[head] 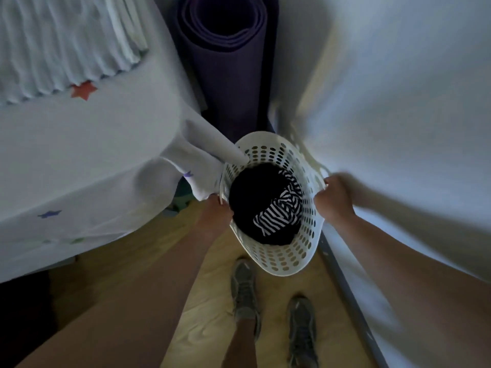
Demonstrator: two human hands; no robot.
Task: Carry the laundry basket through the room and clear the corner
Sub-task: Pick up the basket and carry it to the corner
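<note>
Between the bed and the wall, head view, one entry per item.

Item: white perforated plastic laundry basket (285, 257), round, held off the pale wooden floor (204, 309) in the narrow gap, its far rim close to the corner.

Item: my left hand (216, 212), curled shut over the basket's left rim. My right hand (335, 196), curled shut on the right rim at what looks like a handle slot (the picture is smeared there, so I cannot vouch for the exact hold).

Item: contents, a dark heap of clothes (252, 197) with a black-and-white striped garment (280, 212) lying on top, all well below the rim.

Item: white bedsheet with coloured stars (87, 144), one hanging fold (210, 152) touching the basket's left rim and dipping just inside it.

Item: rolled purple foam mat (225, 49), standing upright in the corner just beyond the basket.

Item: my two grey trainers (244, 293), planted behind the basket.

Handling note, my judgement: keep both grips even so the basket stays level, lift straight up and draw it back towards my feet, easing the left rim away from the sheet fold so it does not snag and drag the bedding. Keep the right knuckles off the white wall (398, 102), and mind the mat, which could topple if nudged.
</note>
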